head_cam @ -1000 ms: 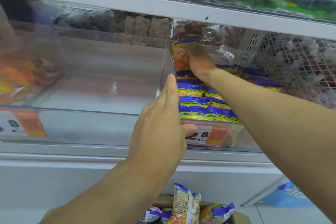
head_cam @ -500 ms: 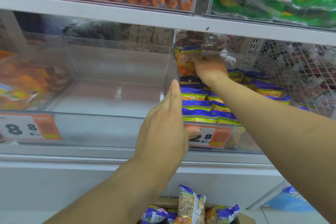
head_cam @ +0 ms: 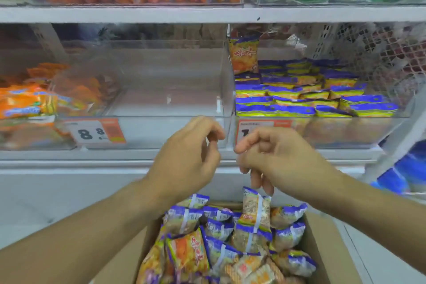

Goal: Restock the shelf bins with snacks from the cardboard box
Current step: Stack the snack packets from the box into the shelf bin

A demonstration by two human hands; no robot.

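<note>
2 hands (head_cam: 187,159) (head_cam: 274,157) hovering empty above the cardboard box (head_cam: 322,246), fingers loosely curled, clamped on nothing. Best to drop straight down, grab several purple-and-yellow snack packets (head_cam: 221,244) by their flat faces, not the crimped ends. Upright packet (head_cam: 254,208) just below the right fingertips (head_cam: 262,184), apparently not touching. Right-hand clear bin (head_cam: 345,131) already partly stocked; middle clear bin (head_cam: 161,129) bare.

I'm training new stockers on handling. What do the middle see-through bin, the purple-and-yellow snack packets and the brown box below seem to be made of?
The middle see-through bin looks like clear rigid plastic, glossy: its walls show reflections. The purple-and-yellow snack packets seem to be thin shiny printed film, with crimped edges. The brown box appears to be matte corrugated cardboard, though its edge is blurred.
</note>
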